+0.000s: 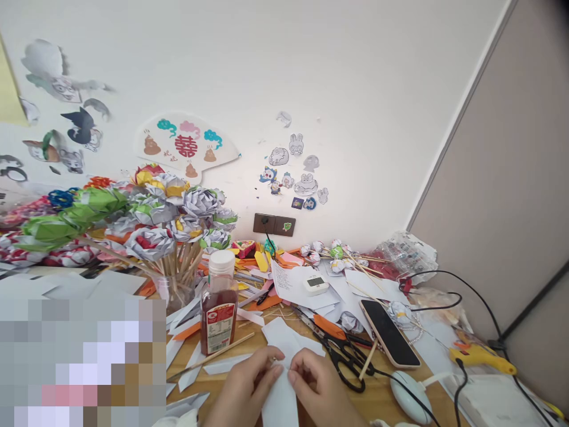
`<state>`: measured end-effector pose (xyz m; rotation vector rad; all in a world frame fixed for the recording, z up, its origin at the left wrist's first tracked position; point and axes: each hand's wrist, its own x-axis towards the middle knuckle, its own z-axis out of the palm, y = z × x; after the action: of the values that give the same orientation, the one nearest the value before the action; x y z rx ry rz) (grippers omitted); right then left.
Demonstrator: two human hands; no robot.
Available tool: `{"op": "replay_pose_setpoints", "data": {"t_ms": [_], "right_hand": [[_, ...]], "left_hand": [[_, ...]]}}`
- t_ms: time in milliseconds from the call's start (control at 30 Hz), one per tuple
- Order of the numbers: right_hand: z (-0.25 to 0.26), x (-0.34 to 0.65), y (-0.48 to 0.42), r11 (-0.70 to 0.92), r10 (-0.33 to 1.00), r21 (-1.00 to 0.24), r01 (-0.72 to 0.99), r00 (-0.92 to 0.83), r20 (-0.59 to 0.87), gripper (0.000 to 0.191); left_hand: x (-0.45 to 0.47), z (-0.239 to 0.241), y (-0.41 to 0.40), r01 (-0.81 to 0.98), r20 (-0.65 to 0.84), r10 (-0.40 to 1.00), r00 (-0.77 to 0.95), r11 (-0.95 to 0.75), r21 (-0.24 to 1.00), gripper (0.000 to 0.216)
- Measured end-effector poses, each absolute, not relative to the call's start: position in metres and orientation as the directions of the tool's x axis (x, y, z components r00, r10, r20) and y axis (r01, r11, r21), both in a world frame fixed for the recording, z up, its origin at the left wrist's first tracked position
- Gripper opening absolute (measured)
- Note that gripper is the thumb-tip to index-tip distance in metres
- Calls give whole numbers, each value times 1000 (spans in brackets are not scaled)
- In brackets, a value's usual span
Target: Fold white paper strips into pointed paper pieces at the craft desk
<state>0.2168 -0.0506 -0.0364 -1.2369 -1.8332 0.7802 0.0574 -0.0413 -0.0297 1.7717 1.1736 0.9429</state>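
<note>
Both my hands meet low in the middle of the view over a white sheet of paper [284, 344] lying on the wooden desk [377, 396]. My left hand [242, 388] pinches the paper's left edge with its fingers closed. From the right, my right hand [322, 388] pinches the same fold. The fingertips of both hands nearly touch at the crease. The paper runs away from me to a pointed, folded end and toward me between my wrists.
A brown bottle with a white cap [219, 302] and a wooden stick [213, 356] lie left of my hands. Black scissors [344, 353], a phone [389, 339], a white mouse [411, 396] and a yellow glue gun [482, 354] are to the right. Paper flowers in a jar [171, 237] stand behind.
</note>
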Motion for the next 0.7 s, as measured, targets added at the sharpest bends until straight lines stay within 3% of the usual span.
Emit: {"op": "replay_pose_setpoints", "data": {"t_ms": [67, 200, 300, 367, 500, 700], "right_hand": [[-40, 219, -47, 325, 946, -827, 459, -157, 285, 13], [-46, 224, -41, 275, 959, -908, 315, -26, 281, 15], [-45, 226, -43, 306, 952, -928, 214, -65, 299, 14], [-41, 226, -46, 396, 917, -880, 263, -171, 361, 14], [-32, 224, -51, 595, 800, -650, 473, -423, 425, 14], [-31, 227, -48, 649, 760, -547, 529, -492, 426, 15]], "left_hand": [[60, -31, -41, 322, 106, 948, 300, -206, 924, 26], [67, -31, -42, 196, -68, 878, 474, -30, 980, 30], [69, -31, -41, 141, -100, 893, 440, 42, 989, 36], [68, -31, -37, 98, -75, 923, 376, 41, 994, 37], [63, -37, -28, 43, -42, 945, 324, 30, 999, 36], [62, -41, -25, 26, -44, 938, 344, 37, 999, 35]]}}
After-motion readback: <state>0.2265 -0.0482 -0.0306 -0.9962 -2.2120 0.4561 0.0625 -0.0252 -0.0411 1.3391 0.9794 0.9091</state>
